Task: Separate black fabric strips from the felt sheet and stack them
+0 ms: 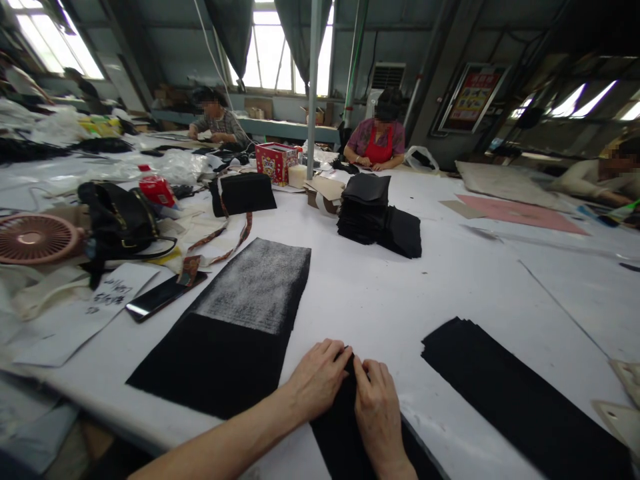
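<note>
Close to the front edge of the table, my left hand (319,375) and my right hand (379,408) meet at the top end of a black fabric piece (341,430). The fingers of both hands are closed on its edge, fingertips almost touching; my hands hide part of the cloth. Left of them lies a stack of black fabric panels (215,363), its far half covered by a whitish, speckled patch (257,287). On the right, a stack of long black fabric strips (520,400) lies at a slant, its layers slightly fanned at the far end.
Folded black pieces (367,210) are piled farther back near a pole (313,100). At left are a phone (163,297), handwritten paper (107,300), a black bag (120,217), a pink fan (37,237) and a patterned strap (220,237). Several people sit around the table (380,300).
</note>
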Demonstrator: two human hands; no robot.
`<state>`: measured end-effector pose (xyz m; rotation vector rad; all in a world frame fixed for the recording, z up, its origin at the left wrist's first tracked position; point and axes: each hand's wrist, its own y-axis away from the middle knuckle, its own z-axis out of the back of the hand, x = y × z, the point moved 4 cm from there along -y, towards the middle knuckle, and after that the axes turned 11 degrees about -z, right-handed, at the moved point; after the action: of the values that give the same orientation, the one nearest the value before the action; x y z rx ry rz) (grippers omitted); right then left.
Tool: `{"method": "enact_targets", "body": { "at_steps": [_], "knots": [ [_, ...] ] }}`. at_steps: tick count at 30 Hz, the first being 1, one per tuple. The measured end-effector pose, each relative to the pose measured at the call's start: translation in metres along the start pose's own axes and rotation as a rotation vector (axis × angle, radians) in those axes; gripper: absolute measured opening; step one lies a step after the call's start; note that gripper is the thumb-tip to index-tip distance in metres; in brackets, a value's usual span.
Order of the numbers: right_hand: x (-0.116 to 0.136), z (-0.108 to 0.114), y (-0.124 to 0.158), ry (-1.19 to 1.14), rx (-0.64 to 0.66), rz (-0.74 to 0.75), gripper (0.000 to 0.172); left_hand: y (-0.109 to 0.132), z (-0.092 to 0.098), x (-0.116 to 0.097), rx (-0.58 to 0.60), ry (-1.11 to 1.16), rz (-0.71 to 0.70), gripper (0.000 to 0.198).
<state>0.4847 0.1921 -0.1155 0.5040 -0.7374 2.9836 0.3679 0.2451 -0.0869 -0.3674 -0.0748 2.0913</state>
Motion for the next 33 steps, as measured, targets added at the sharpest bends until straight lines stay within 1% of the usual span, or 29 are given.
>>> {"method": "enact_targets", "body": {
  "at_steps": [3, 5, 7, 10, 13, 16, 19, 22, 26, 30, 33],
  "knots": [
    [-0.001, -0.001, 0.001, 0.013, 0.0, -0.005, 0.036, 0.001, 0.002, 0.003, -0.009, -0.026, 0.038, 0.04],
    [-0.002, -0.002, 0.001, 0.022, 0.003, -0.009, 0.035, 0.001, 0.007, 0.004, -0.032, -0.042, 0.035, 0.047],
    [-0.001, -0.003, -0.001, 0.028, 0.006, -0.013, 0.033, 0.0, 0.013, 0.004, -0.044, -0.062, -0.025, 0.049],
    [0.002, -0.005, -0.007, 0.038, 0.005, -0.026, 0.032, -0.005, 0.013, 0.004, -0.019, -0.095, -0.128, 0.042],
    [0.005, -0.006, -0.015, 0.034, 0.004, -0.044, 0.033, -0.008, 0.008, 0.009, 0.017, -0.144, -0.166, 0.036],
    [0.003, -0.006, -0.017, -0.01, -0.012, -0.054, 0.033, -0.008, 0.003, 0.012, 0.035, -0.189, -0.179, 0.039],
    [-0.004, -0.003, -0.012, -0.061, -0.032, -0.049, 0.033, -0.006, 0.004, 0.012, 0.043, -0.195, -0.173, 0.043],
    [-0.01, 0.001, -0.004, -0.075, -0.035, -0.045, 0.034, -0.006, 0.006, 0.011, 0.047, -0.196, -0.174, 0.043],
    [-0.012, 0.006, 0.004, -0.058, -0.02, -0.047, 0.033, -0.007, 0.006, 0.009, 0.071, -0.222, -0.203, 0.044],
    [-0.013, 0.008, 0.009, -0.025, -0.005, -0.039, 0.035, -0.008, 0.004, 0.004, 0.098, -0.247, -0.225, 0.051],
    [-0.015, 0.01, 0.012, -0.005, -0.006, -0.037, 0.036, -0.008, 0.005, 0.001, 0.103, -0.246, -0.229, 0.052]
  ]
}}
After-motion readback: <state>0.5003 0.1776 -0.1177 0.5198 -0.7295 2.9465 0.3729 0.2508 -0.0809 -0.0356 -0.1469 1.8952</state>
